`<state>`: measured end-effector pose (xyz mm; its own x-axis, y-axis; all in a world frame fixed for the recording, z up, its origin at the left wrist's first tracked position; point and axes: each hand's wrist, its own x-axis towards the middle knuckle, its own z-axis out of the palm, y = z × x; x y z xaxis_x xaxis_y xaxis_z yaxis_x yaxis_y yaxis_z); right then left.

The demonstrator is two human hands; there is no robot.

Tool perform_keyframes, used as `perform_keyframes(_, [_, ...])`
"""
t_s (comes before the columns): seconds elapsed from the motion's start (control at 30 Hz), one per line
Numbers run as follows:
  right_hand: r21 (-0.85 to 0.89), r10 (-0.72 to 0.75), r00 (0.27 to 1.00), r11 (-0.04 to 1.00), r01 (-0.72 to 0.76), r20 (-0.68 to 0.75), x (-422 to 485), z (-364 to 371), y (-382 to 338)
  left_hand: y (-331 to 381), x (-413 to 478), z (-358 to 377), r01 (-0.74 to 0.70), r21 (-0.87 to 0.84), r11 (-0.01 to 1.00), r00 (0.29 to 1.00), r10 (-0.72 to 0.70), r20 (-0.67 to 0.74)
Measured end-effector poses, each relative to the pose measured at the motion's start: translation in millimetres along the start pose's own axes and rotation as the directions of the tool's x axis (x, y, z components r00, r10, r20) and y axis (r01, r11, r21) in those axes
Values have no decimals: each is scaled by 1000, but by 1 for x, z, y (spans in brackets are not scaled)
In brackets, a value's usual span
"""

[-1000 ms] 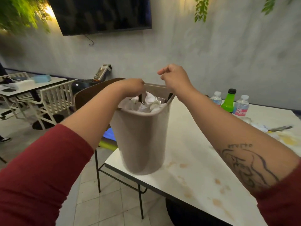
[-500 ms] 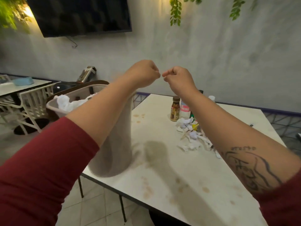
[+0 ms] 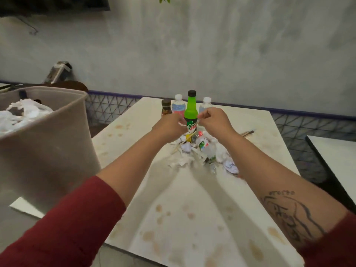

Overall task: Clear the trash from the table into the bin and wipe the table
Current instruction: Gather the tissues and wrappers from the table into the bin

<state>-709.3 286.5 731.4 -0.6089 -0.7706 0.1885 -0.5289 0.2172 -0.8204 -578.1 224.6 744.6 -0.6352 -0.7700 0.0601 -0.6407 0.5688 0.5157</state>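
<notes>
A grey plastered wall stood behind a pale surface (image 3: 192,199) blotched with brown stains (image 3: 148,236). Near the middle of it lay the trash (image 3: 185,148), a loose heap of crumpled white paper and wrappers, with a clear bottle (image 3: 206,147) lying on its side among the scraps. A green bottle (image 3: 190,110) with a black cap stood upright at the far edge of the heap. We saw the left hand (image 3: 171,126) and the right hand (image 3: 213,122) raised on either side of that bottle, above the heap, each with its fingers curled in. We could not tell whether either grip had closed on something or on nothing, or whether the fingers touched the bottle. Both forearms were bare below pushed-up red sleeves.

Just behind the green bottle stood a small brown bottle (image 3: 166,108) and two water bottles (image 3: 178,105) (image 3: 207,104), all upright. A dark utensil (image 3: 247,132) lay to the right of the heap, apart from it. The bin (image 3: 48,141), grey-brown and already piled with white paper (image 3: 23,112), stood at the left corner of the surface, well apart from the heap. Part of a second table (image 3: 335,157) showed at the right edge.
</notes>
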Motion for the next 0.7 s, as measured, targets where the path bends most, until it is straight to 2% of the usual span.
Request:
perform_keyframes(0.2, [-84,50,995,996,-43,82,-3,13,46,-26,10,63,82,68,994,986,-91,142])
perform_keyframes(0.4, [-205,45,986,979,-11,159,-6,34,70,-46,14,105,212,126,969,951,-234,204])
perform_keyframes(0.57, [-365,27,969,929,66,245,-11,47,81,-56,11,122,159,168,973,966,-188,179])
perform_keyframes(0.7, [-400,52,967,915,54,251,-13,54,82,-58,10,128,115,177,977,972,-147,181])
